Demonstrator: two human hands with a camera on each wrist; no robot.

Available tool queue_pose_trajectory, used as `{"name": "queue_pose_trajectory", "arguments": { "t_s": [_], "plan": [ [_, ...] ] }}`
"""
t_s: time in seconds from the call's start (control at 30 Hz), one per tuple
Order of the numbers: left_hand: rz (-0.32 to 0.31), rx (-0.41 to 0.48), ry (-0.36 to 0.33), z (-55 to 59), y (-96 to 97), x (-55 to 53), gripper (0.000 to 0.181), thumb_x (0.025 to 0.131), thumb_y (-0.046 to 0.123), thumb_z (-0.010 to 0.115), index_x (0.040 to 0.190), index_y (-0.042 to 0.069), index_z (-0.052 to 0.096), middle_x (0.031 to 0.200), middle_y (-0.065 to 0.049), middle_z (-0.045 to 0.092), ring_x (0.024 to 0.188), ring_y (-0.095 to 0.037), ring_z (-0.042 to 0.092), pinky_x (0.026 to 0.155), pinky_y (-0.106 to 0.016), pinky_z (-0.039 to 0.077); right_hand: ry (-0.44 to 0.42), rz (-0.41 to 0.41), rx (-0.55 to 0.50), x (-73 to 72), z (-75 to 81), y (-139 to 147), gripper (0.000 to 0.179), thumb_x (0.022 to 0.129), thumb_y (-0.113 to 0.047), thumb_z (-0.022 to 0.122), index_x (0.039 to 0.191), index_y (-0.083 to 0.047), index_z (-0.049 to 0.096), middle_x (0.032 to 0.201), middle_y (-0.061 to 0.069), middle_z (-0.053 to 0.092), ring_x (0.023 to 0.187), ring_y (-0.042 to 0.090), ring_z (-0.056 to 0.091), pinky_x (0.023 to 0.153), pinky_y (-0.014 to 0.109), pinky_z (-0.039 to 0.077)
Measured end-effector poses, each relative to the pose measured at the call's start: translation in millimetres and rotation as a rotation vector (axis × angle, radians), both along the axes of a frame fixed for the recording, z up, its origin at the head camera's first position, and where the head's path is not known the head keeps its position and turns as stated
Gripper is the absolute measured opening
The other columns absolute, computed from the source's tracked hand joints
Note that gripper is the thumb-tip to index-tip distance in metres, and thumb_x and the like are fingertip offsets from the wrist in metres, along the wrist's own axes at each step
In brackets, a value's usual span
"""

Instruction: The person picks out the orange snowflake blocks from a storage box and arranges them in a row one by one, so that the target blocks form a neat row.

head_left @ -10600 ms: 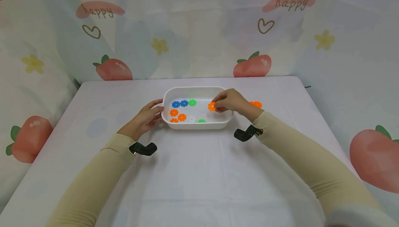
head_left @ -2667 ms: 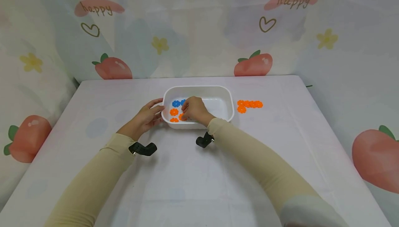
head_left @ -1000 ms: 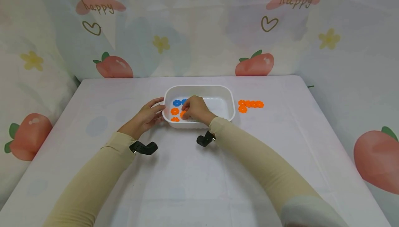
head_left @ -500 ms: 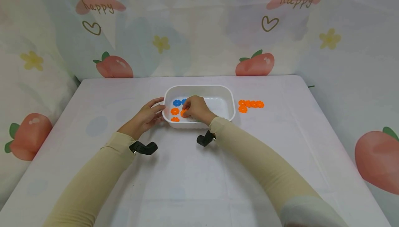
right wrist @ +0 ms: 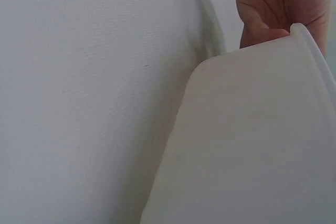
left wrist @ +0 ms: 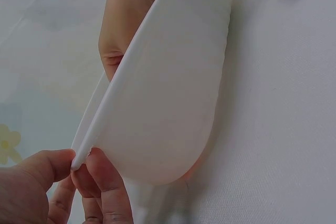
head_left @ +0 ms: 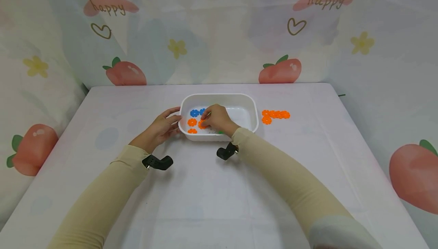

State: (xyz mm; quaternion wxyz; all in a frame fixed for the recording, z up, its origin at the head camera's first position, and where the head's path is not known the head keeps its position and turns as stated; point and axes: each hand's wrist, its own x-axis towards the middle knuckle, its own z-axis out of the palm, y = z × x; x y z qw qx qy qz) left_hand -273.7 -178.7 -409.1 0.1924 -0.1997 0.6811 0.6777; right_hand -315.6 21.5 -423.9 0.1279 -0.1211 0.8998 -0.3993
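Note:
A white rectangular plastic basin [head_left: 241,96] stands on the table with small flower-shaped plastic discs inside. At its left end my left hand [head_left: 162,128] holds the rim; in the left wrist view the thumb and fingers [left wrist: 107,177] pinch it from both sides. Reaching in over the front wall, my right hand [head_left: 219,118] pinches an orange disc [head_left: 202,124] with bent fingers. Two blue discs [head_left: 194,113] lie behind it, and other orange discs [head_left: 192,122] lie to its left. A green disc [head_left: 220,132] shows by the front wall. The right wrist view sees mainly the basin's outer wall [right wrist: 247,129].
Several orange discs [head_left: 273,114] form a short row on the table right of the basin, with one disc [head_left: 266,120] in front of the row. White cloth [head_left: 202,195] covers the table. A patterned backdrop [head_left: 219,32] rises behind it.
Earlier my right hand held an orange disc over the basin's right half; it has since moved to the left part. In the last second it shifts slightly right, exposing the green disc. My left hand stays put.

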Motion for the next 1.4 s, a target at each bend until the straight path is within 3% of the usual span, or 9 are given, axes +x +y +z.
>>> {"name": "queue_pose_trajectory", "arguments": {
  "t_s": [0.47, 0.83, 1.4],
  "plan": [
    [0.01, 0.002, -0.008, 0.2, 0.5, -0.3, 0.049, 0.102, 0.024, 0.055, 0.148, 0.032, 0.041, 0.144, -0.007, 0.046, 0.11, -0.023, 0.051, 0.073, -0.018, 0.053, -0.017, -0.005, -0.051, 1.7, 2.6, 3, 0.015, 0.082, -0.009, 0.079, 0.095, -0.004, 0.076, 0.086, 0.008, 0.068, 0.07, 0.015, 0.055, 0.058, 0.017, 0.043],
    [0.003, -0.002, -0.004, 0.5, 1.0, 0.4, 0.05, 0.102, 0.022, 0.054, 0.149, 0.03, 0.041, 0.14, -0.006, 0.046, 0.106, -0.021, 0.05, 0.069, -0.017, 0.052, -0.018, -0.018, -0.048, 2.5, 2.2, 15, 0.019, 0.086, -0.013, 0.076, 0.105, -0.008, 0.077, 0.104, 0.009, 0.072, 0.092, 0.02, 0.061, 0.078, 0.024, 0.05],
    [-0.005, -0.003, 0.003, 0.4, 0.9, 1.2, 0.05, 0.103, 0.023, 0.052, 0.15, 0.03, 0.039, 0.146, -0.009, 0.043, 0.103, -0.02, 0.05, 0.07, -0.016, 0.052, -0.043, -0.106, -0.053, 1.6, 3.1, 39, 0.022, 0.084, -0.015, 0.077, 0.105, -0.008, 0.076, 0.099, 0.009, 0.074, 0.084, 0.017, 0.065, 0.074, 0.022, 0.046]
  ]
}}
